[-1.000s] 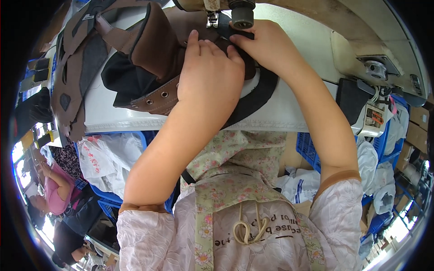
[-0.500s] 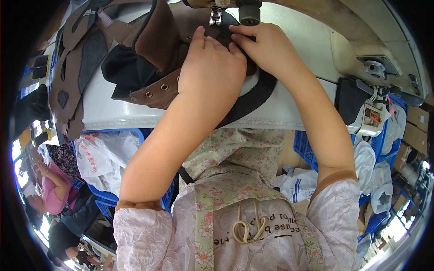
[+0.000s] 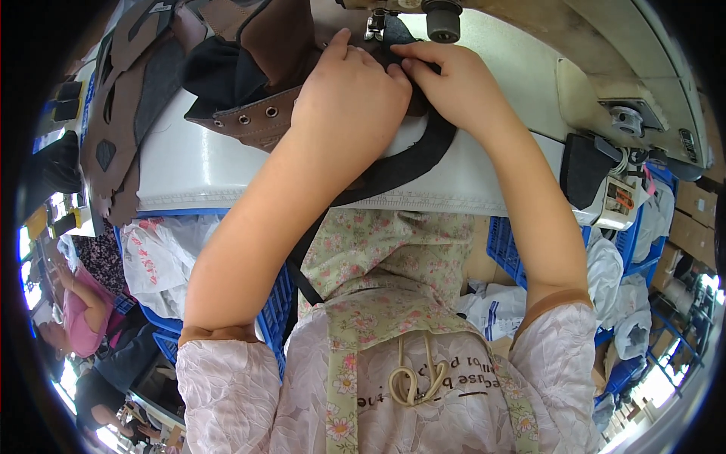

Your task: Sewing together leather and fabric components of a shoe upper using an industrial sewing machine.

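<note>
A brown leather piece point(image 3: 276, 45) with a row of metal eyelets and black lining lies bunched under a sewing machine. It looks like a boot upper or bag part; I cannot tell which. My left hand point(image 3: 352, 94) presses on this leather, its index finger stretched toward the metal presser foot point(image 3: 374, 25) and its other fingers bent. Just right of the foot, the thumb and index finger of my right hand point(image 3: 446, 79) pinch a black strip point(image 3: 423, 151). From there the strip curves toward me, passing under my left forearm and over the table edge. The fingertips' contact is partly hidden.
Flat brown leather pieces point(image 3: 121, 113) hang over the left side of the white table point(image 3: 181, 178). The machine's arm point(image 3: 605, 53) spans the right. Blue crates point(image 3: 507, 246) with white plastic bags point(image 3: 162, 253) stand below. Other people point(image 3: 87, 303) sit at the far left.
The brown leather piece has slid away from me, toward the far side, with its eyelet row. My left hand has shifted slightly left and farther away; my right hand keeps its pinch.
</note>
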### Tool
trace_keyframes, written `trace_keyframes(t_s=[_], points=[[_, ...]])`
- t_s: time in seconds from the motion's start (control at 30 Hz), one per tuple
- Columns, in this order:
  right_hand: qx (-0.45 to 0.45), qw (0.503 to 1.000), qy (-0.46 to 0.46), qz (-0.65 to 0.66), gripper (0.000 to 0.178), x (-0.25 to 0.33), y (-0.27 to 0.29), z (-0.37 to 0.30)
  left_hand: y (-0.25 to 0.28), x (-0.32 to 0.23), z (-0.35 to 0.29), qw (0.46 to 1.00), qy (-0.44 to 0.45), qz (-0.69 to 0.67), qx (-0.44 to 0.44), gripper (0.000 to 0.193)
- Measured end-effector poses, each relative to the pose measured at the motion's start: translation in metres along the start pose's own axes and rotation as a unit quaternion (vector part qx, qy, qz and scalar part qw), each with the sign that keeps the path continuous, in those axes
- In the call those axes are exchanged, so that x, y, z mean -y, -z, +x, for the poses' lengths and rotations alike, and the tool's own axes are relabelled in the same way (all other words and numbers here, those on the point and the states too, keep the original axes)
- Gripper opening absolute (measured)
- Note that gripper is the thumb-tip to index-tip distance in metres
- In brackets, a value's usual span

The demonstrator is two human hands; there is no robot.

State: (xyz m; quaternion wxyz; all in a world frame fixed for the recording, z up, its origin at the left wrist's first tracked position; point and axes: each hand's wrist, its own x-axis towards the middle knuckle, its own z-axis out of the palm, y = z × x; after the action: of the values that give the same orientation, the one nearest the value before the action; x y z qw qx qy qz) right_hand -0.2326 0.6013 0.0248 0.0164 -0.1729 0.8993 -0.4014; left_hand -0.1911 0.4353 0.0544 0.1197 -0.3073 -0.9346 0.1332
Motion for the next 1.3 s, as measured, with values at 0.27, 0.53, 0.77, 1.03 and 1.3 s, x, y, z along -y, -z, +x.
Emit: trace_keyframes(t_s=[0.27, 0.53, 0.77, 1.03, 1.3], points=[[-0.005, 1.000, 0.013, 0.017, 0.028, 0.002, -0.002, -0.001, -0.009, 0.014, -0.001, 0.998, -0.037, -0.018, -0.055, 0.022], [-0.021, 0.998, -0.034, 0.055, 0.033, 0.006, -0.001, -0.003, -0.001, 0.018, -0.005, 0.999, -0.029, -0.014, -0.021, 0.036], [-0.028, 0.991, -0.090, 0.090, 0.037, 0.002, 0.001, -0.008, 0.004, -0.016, 0.002, 0.998, 0.044, -0.036, -0.021, 0.029], [-0.043, 0.999, -0.025, -0.020, 0.028, 0.004, -0.005, -0.013, -0.011, 0.005, -0.015, 0.994, -0.001, -0.064, -0.089, 0.037], [-0.048, 0.998, -0.005, -0.045, 0.024, 0.004, -0.008, -0.013, -0.010, 0.006, -0.012, 0.995, -0.014, -0.063, -0.081, 0.037]])
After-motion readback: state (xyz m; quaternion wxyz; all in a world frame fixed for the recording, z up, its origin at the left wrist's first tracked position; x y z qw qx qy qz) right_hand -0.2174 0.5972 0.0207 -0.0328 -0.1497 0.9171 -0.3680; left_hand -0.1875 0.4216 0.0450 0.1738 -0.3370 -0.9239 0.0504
